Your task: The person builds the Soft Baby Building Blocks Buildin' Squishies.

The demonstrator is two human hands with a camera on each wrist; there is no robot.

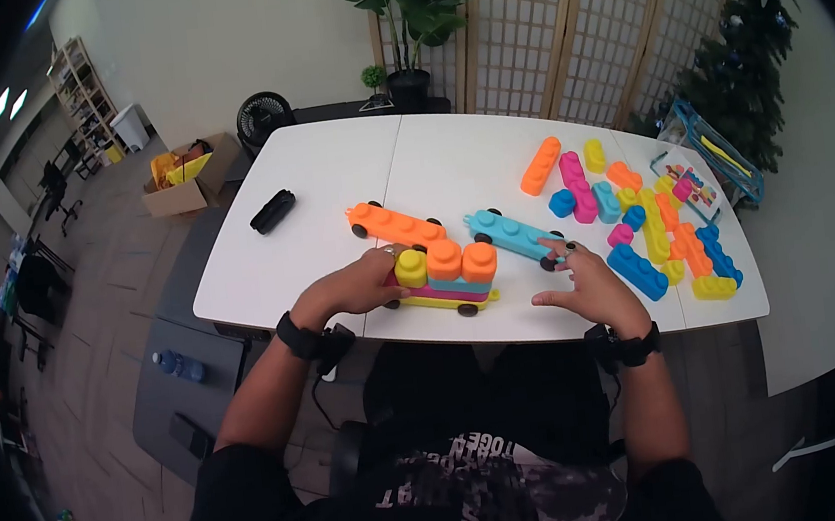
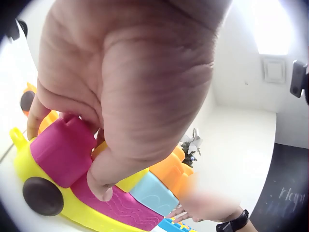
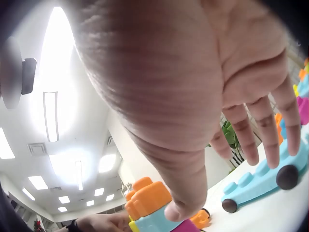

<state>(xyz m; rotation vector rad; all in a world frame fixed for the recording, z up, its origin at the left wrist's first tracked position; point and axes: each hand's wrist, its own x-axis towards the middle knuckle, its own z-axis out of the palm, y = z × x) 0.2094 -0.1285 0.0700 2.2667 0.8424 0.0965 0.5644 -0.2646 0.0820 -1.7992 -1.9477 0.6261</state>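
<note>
The left hand (image 1: 364, 281) (image 2: 130, 82) grips a magenta block (image 2: 63, 150) at the left end of a yellow wheeled base (image 1: 447, 303), thumb on the near side and fingers on the far side. Stacked along this base are magenta and light blue layers, with a yellow block (image 1: 411, 268) and two orange blocks (image 1: 445, 260) (image 1: 479, 263) on top. The right hand (image 1: 592, 294) (image 3: 169, 72) is spread with nothing in its grasp, its fingers beside the right end of a light blue wheeled base (image 1: 516, 235). An orange wheeled base (image 1: 396, 225) lies behind the stack.
Loose blocks in several colours, including a long blue one (image 1: 638, 271), cover the right side of the white table (image 1: 267, 265). A black object (image 1: 273, 211) lies at the left. At the far right are a picture card (image 1: 697, 188) and a clear bag (image 1: 724, 156).
</note>
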